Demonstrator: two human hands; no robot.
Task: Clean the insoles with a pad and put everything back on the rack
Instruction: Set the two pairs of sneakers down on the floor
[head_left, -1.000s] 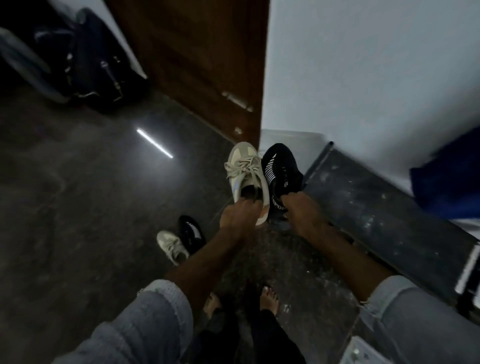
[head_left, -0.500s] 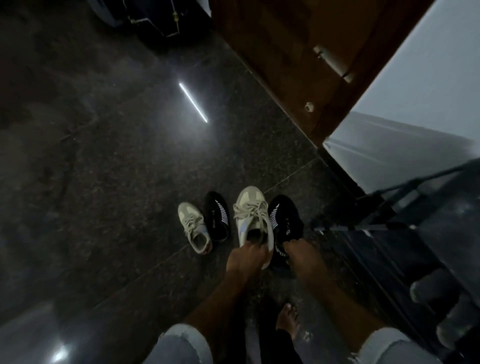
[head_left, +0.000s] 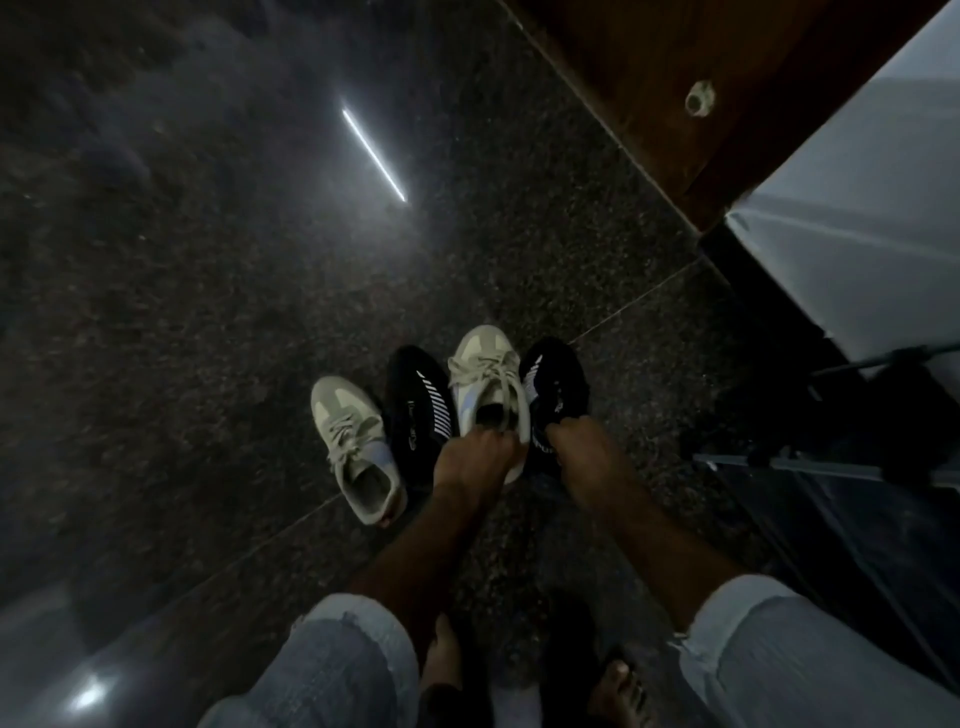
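Two pairs of sneakers are low over the dark stone floor. My left hand (head_left: 475, 457) grips the heel of a beige laced sneaker (head_left: 485, 379). My right hand (head_left: 582, 452) grips the heel of a black sneaker with white stripes (head_left: 553, 384) right beside it. To their left, the second beige sneaker (head_left: 353, 441) and the second black sneaker (head_left: 418, 400) lie on the floor, toes pointing away from me. The dark shoe rack (head_left: 841, 452) stands at the right. No pad and no loose insole is in view.
A brown wooden door (head_left: 701, 78) and a pale wall (head_left: 857, 223) close off the upper right. My bare feet (head_left: 441, 660) stand just below the shoes. Polished granite floor (head_left: 208, 312) spreads to the left, with a bright light reflection on it.
Both hands have carried the held beige and black sneakers down from rack height to the floor, next to the two shoes lying there. The view has tilted downward.
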